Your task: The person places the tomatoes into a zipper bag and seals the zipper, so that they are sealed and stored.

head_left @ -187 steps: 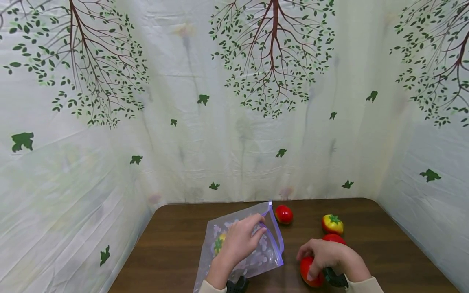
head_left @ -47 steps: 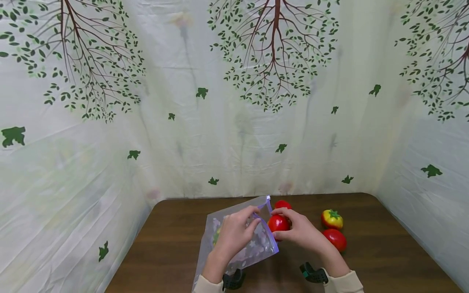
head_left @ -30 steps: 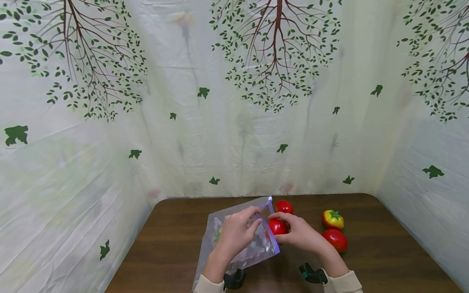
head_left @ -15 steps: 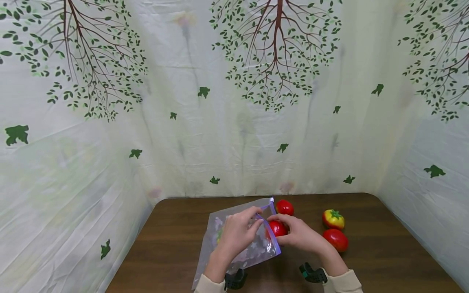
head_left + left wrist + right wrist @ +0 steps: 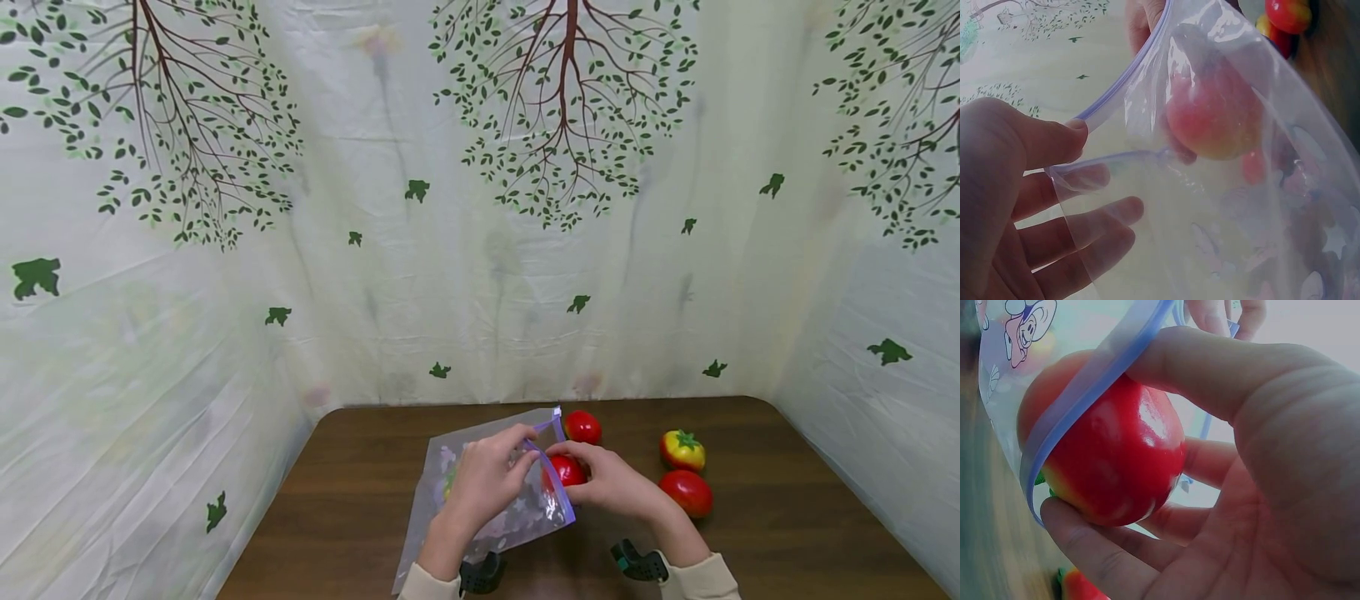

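A clear zip bag (image 5: 517, 504) with a purple zip edge and printed cartoon figures lies tilted on the table, its mouth facing right. My left hand (image 5: 489, 471) pinches the purple edge between thumb and index finger, holding the mouth apart. In my right hand (image 5: 611, 482) is a shiny red toy tomato (image 5: 1125, 450), gripped by thumb and fingers right at the mouth. Part of this tomato shows behind the purple edge, inside the bag. Deeper in, a yellow-green toy tomato (image 5: 449, 483) is mostly covered by my left hand.
Behind the bag's mouth sits another red toy tomato (image 5: 582, 427). To the right, a yellow-red one with a green top (image 5: 682, 450) stands just beyond a red one (image 5: 686, 493). The brown table (image 5: 360, 500) ends at a white printed curtain (image 5: 495, 275).
My right hand has picked up the red toy tomato from the table's near right, carried it left to the bag and eased it partly inside. My left hand keeps its hold on the edge.
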A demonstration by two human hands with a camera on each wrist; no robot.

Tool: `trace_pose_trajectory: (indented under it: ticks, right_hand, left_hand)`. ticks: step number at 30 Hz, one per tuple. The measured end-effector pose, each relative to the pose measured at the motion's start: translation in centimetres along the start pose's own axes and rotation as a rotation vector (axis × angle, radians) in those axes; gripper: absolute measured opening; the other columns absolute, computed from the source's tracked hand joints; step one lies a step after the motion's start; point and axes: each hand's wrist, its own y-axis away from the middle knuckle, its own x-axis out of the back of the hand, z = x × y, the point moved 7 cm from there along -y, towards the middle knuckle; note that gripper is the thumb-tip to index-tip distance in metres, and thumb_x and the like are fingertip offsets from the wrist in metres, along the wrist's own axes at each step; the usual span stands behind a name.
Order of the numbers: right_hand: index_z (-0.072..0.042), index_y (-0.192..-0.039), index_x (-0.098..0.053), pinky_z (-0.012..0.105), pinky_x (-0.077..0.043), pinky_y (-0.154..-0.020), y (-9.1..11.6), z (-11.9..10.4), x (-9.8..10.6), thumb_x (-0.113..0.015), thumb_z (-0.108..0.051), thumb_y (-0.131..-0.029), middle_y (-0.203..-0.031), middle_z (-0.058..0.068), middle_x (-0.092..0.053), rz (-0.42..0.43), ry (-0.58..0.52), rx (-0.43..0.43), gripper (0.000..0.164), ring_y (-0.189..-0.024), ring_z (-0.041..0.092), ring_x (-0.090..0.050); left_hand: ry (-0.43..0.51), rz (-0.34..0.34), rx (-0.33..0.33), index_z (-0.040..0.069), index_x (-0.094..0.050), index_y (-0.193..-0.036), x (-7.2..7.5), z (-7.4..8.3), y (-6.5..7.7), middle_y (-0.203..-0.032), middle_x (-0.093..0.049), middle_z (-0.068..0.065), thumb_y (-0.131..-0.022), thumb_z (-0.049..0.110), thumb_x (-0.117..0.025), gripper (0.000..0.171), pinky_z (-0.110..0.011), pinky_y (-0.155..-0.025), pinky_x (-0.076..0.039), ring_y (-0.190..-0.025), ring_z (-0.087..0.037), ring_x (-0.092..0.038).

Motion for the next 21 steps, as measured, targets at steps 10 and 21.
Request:
trace_pose_trajectory:
  ticks: [10,21]
  right_hand:
    - [-0.018,-0.136,-0.059,0.043,-0.057,-0.083,-0.09,0.12,-0.26,-0.084,-0.029,-0.081,-0.123,0.005,-0.062,-0.017,-0.025,-0.015,0.061,-0.106,0.026,-0.059]
    - [-0.017,-0.138,-0.057,0.041,-0.056,-0.084,-0.12,0.25,-0.51,-0.083,-0.029,-0.082,-0.125,0.004,-0.062,-0.033,-0.047,-0.012,0.063,-0.107,0.026,-0.059]
  left_hand:
    - [-0.007,-0.001,-0.006,0.018,-0.07,-0.113,0.04,0.13,0.02,-0.102,-0.072,0.01,-0.094,0.025,-0.073,0.02,-0.017,-0.048,-0.044,-0.056,0.001,-0.048]
    - [0.008,-0.007,-0.001,0.017,-0.071,-0.113,-0.01,0.08,0.07,-0.103,-0.073,0.008,-0.094,0.024,-0.074,0.021,-0.015,-0.056,-0.047,-0.064,0.002,-0.055]
